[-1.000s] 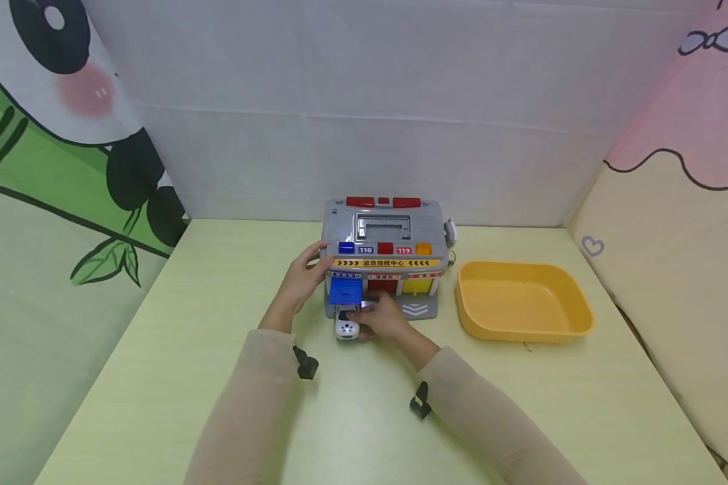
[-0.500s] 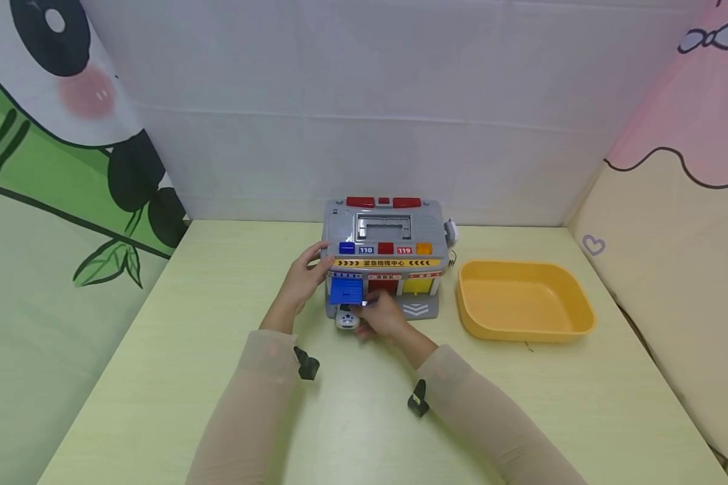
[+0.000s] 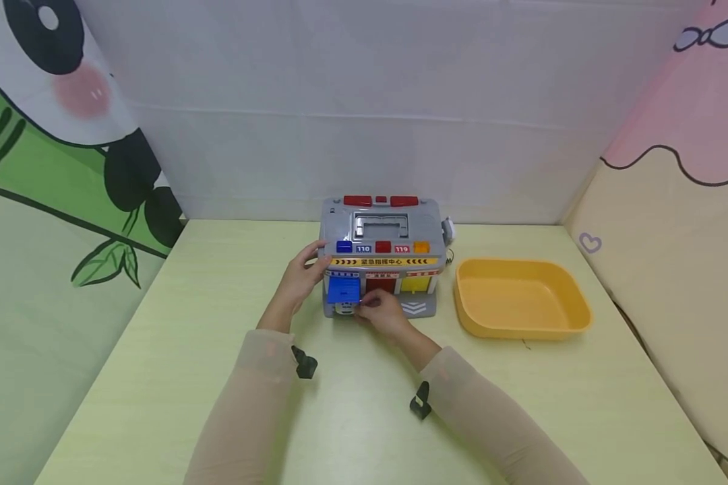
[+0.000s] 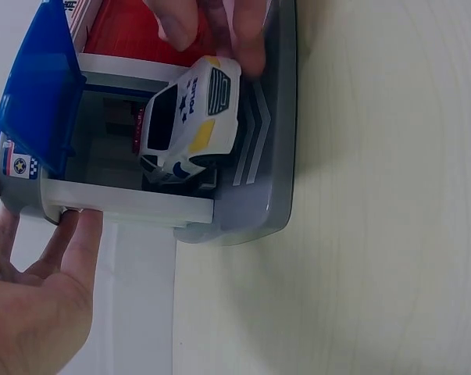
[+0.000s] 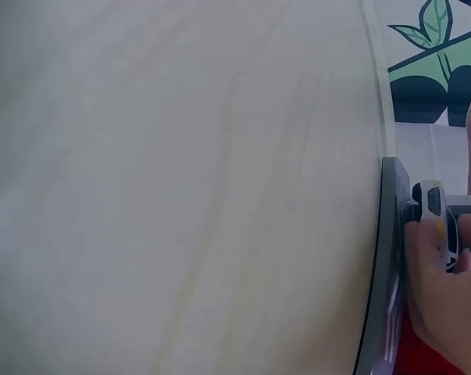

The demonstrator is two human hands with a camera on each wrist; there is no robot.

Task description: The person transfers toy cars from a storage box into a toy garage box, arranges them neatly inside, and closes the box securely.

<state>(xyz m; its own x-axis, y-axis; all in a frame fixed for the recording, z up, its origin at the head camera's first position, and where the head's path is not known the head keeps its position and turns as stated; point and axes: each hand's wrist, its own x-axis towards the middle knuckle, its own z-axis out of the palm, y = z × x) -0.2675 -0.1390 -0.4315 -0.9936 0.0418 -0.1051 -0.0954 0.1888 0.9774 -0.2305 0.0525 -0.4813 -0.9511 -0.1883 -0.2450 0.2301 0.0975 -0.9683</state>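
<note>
A grey toy emergency station (image 3: pixel 364 252) stands on the table, with a blue door (image 3: pixel 344 290) raised at its left bay. In that doorway sits a white toy police car (image 4: pixel 192 117), nose outward, its rear inside the bay. My right hand (image 3: pixel 383 312) holds the car at its side, thumb and fingers close round its front end in the right wrist view. My left hand (image 3: pixel 299 283) grips the station's upper left edge, fingers curled below the roof rim in the left wrist view. From the head view the door hides most of the car.
A yellow tray (image 3: pixel 522 330) lies on the table to the right of the station. The station's red door (image 3: pixel 380 285) and yellow door (image 3: pixel 415 283) are down. A white part (image 3: pixel 448 230) with a coiled cord hangs at its right side. A fabric wall rises behind.
The toy police car has moved backward into the left bay under the blue door, pushed by my right hand. My left hand keeps its hold on the station.
</note>
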